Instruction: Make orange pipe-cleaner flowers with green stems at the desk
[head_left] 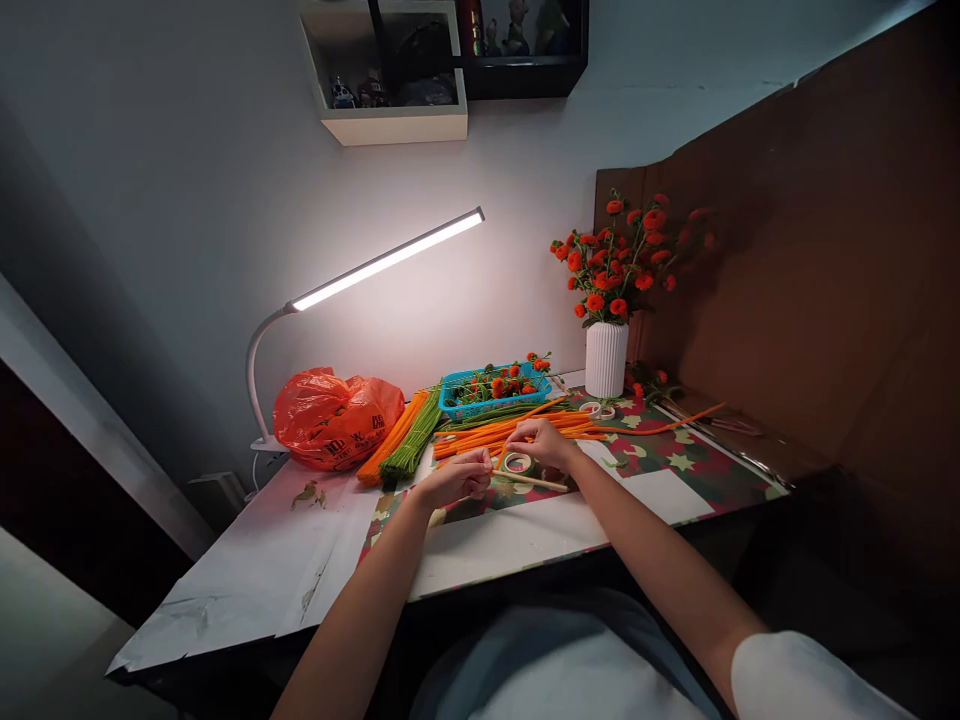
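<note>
Both my hands are over the middle of the table, close together. My right hand (541,443) pinches a short orange pipe cleaner (501,458), which slants down toward the other hand. My left hand (459,478) is closed, its fingertips pressed together at the lower end of that piece. A thin pale stick (531,481) extends rightward from beside the left fingertips; whether it is held or lying there, I cannot tell. Just behind it rests a roll of tape (517,463). Beyond my hands lies a bundle of loose orange pipe cleaners (469,440).
A blue basket (457,410) holds orange flowers and greenery. Left of it lie green pipe cleaners (411,440) and an orange plastic bag (334,420). A white vase (606,360) of orange flowers stands back right. A lit lamp (386,262) hangs above; cardboard (795,250) walls the right side.
</note>
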